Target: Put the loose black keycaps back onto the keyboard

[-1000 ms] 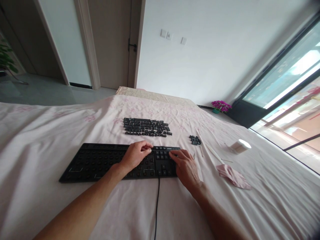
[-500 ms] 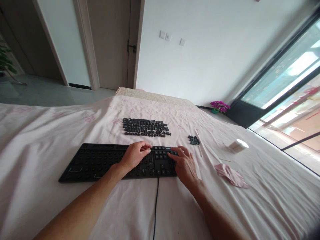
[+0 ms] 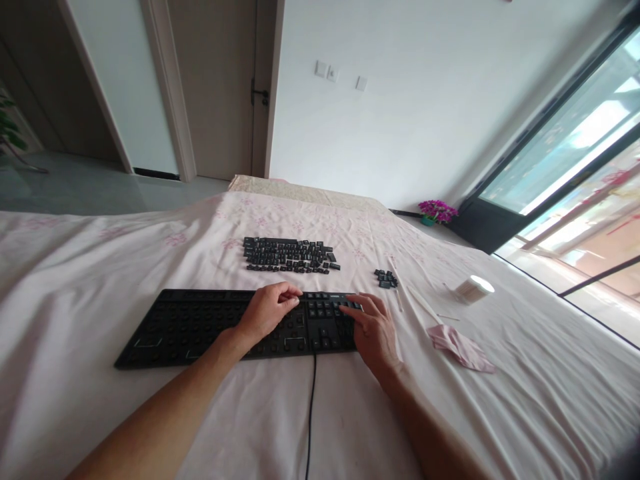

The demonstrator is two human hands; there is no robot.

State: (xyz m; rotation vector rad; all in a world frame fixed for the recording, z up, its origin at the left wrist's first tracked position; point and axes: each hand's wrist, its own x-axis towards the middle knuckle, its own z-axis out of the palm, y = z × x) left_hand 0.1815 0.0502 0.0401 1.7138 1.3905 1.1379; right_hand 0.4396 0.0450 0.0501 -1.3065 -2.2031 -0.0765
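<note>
A black keyboard (image 3: 200,327) lies across the bed, its left and main sections bare of keycaps. Key caps still sit on the arrow and navigation area and part of the number pad. Over the middle of the board is my left hand (image 3: 270,310), thumb and fingers drawn together in a pinch; whatever they may hold is hidden. My right hand (image 3: 373,327) rests at the number pad on the right end, fingers stretched and apart, fingertips at the keys. Beyond the board, loose black keycaps (image 3: 290,255) lie in rows, and a smaller group of keycaps (image 3: 386,278) sits to the right.
A cable (image 3: 311,413) runs from the keyboard toward me. On the pale bedsheet (image 3: 450,427) at right are a white cylindrical container (image 3: 473,291), a crumpled pink cloth (image 3: 463,347) and thin white sticks (image 3: 425,305). Purple flowers (image 3: 437,211) stand by the wall.
My right hand's fingers have shifted slightly right over the number pad, and its thumb side has drawn back a little. My left hand keeps its pinch. The view has shifted slightly.
</note>
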